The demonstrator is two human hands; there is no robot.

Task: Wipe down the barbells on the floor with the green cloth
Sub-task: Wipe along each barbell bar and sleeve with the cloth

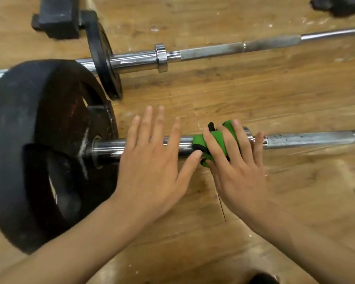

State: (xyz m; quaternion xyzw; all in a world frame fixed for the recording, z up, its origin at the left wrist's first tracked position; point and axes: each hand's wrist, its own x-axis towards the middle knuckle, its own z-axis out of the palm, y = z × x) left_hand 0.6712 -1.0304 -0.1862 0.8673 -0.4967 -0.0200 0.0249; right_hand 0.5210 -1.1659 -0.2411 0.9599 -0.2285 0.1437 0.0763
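closest to the camera, two bare arms reach out over the near barbell (316, 139), which lies on the wooden floor (254, 99). the left hand (152, 167) lies flat over the fat shiny end of the bar. its grip is open, with straight fingers, and it holds nothing. the right hand (238, 171) is just beside it. its fingers are spread and mostly straight, so this grip is open too. it presses the green cloth (199, 140) down on the bar. the cloth sits on the fat end, close to the ring where the bar gets thin.

i think the job is in its early or middle part. the fat end by the big black plate (19, 140) looks bright. the thin part off to the right has dark spots, so it likely needs wiping. the plate looks dusty and scuffed.

farther away lies the far barbell (213, 51) with a small black plate (105, 64). no hand or cloth is near it. its middle looks dull and grey, so i guess it is left to do.

the floor is light wood with white scuffs and little crumbs. past the far bar, at the top left, sits a dark block (57, 17). i cannot tell what it is. another dark thing (336, 5) peeks in at the top right.
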